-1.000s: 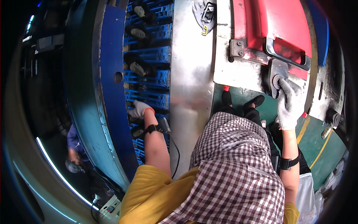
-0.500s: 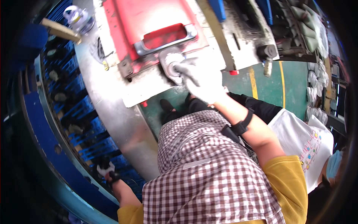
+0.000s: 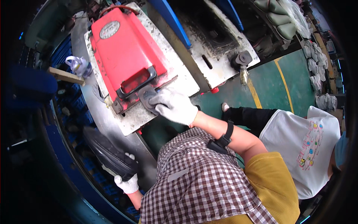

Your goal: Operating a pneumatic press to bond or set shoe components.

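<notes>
My left hand (image 3: 127, 183), in a white glove, is closed on a black shoe (image 3: 108, 151) at the lower left. The shoe is held tilted beside the steel ledge, and some of my fingers are hidden behind it. My right hand (image 3: 173, 107), also gloved, has its fingers bent around a grey rounded handle piece (image 3: 148, 98). That piece sits at the front of a machine with a red lid (image 3: 125, 52). Just behind it is the lid's black bar handle (image 3: 138, 83). The lid lies down on a worn white plate (image 3: 186, 80).
Blue racks (image 3: 80, 112) with dark items run along the left, beyond the steel ledge (image 3: 112, 115). A clear bottle (image 3: 79, 66) stands near a wooden bar (image 3: 65, 75). At right are a second white machine plate (image 3: 212, 72) and a person in a white shirt (image 3: 298, 145).
My left hand has come up from the blue racks with the black shoe in it. My right hand stays on the grey handle piece. The view has shifted, showing more of the red lid.
</notes>
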A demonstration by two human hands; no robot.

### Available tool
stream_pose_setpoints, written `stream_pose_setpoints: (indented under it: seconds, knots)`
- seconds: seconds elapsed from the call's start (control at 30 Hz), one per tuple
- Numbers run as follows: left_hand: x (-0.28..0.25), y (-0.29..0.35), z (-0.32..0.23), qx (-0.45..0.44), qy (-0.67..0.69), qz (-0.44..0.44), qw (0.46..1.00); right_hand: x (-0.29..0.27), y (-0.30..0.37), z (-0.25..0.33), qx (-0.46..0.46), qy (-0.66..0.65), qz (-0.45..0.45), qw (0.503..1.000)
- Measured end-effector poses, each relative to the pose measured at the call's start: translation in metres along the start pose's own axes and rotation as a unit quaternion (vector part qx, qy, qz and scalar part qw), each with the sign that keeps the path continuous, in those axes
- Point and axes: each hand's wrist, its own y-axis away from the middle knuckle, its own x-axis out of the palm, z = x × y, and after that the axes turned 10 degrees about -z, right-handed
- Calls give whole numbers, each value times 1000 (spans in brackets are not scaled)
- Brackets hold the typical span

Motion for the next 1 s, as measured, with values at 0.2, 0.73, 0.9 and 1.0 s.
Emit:
stream_pose_setpoints:
  seconds: [0.2, 0.73, 0.9, 1.0]
  knots:
    - [174, -52, 60, 36, -263, 113, 958, -57, -1, 60, 155, -447, 218, 854]
    - [466, -133, 114, 345, -509, 238, 752, -250, -131, -167, 225, 240, -227, 917]
    - [548, -170, 137, 398, -468, 289, 734, -238, -152, -220, 214, 386, -62, 895]
    - [596, -190, 149, 502, -486, 318, 640, -250, -158, -222, 229, 359, -34, 904]
